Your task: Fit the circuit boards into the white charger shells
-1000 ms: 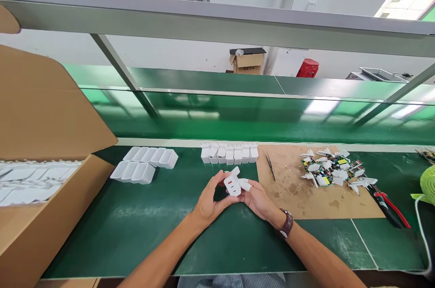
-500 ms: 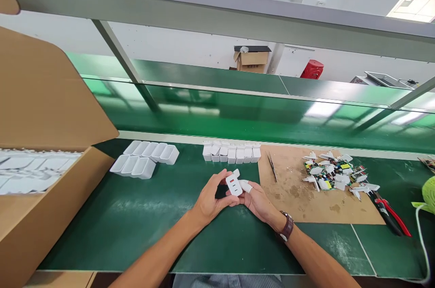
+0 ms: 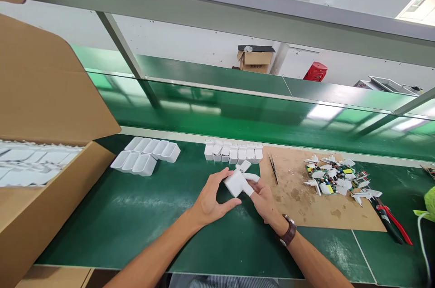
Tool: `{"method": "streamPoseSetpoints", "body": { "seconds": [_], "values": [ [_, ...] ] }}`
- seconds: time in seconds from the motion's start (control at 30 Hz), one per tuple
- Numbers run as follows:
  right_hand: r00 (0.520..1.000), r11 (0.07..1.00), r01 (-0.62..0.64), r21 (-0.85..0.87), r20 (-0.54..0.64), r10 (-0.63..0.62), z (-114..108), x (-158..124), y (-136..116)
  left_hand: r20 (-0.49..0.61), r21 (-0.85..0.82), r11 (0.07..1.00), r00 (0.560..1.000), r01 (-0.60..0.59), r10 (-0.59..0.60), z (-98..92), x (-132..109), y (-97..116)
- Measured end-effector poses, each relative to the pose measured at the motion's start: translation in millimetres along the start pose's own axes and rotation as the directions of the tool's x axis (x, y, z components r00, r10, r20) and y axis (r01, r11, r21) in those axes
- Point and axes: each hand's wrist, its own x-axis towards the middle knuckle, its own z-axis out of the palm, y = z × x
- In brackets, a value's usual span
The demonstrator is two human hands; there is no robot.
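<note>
A white charger (image 3: 235, 183) is held above the green bench, its plain side turned up. A small white piece (image 3: 243, 167) sticks out at its far end; I cannot tell how it is joined. My right hand (image 3: 263, 197), with white covers on fingers, grips the charger from the right. At its left, my left hand (image 3: 211, 199) is open, thumb and index finger spread around the charger's near-left side; whether a fingertip touches it is unclear. Behind the hands stands a row of white chargers (image 3: 234, 154).
Empty white housings (image 3: 144, 165) stand in rows at left, beside a large open carton (image 3: 74, 188). On a brown cardboard sheet (image 3: 292, 206) lie tweezers (image 3: 273, 168) and a pile of circuit boards with white plug parts (image 3: 335, 177). Red-and-black pliers (image 3: 392, 222) lie at right.
The charger has turned over from its port face to a plain side. My left fingers have spread away from it, while my right hand keeps hold.
</note>
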Motion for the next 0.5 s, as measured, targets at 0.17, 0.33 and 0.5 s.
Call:
{"method": "streamPoseSetpoints", "body": {
  "seconds": [0.17, 0.33, 0.5],
  "values": [
    [0.866, 0.684, 0.493, -0.538, 0.226, -0.447, -11, -2, 0, 0.15, -0.043, 0.991, 0.981, 0.13, -0.122, 0.7, 0, 0],
    [0.776, 0.508, 0.603, -0.616, 0.305, -0.551, -15, -3, 0, 0.192, -0.084, 0.975, 0.963, 0.207, -0.188, 3.1, -3, -3],
    [0.835, 0.575, 0.538, -0.617, 0.295, -0.465, -18, -2, 2, 0.197, -0.105, 0.956, 0.948, 0.273, -0.249, 1.8, -1, -4]
  ]
}}
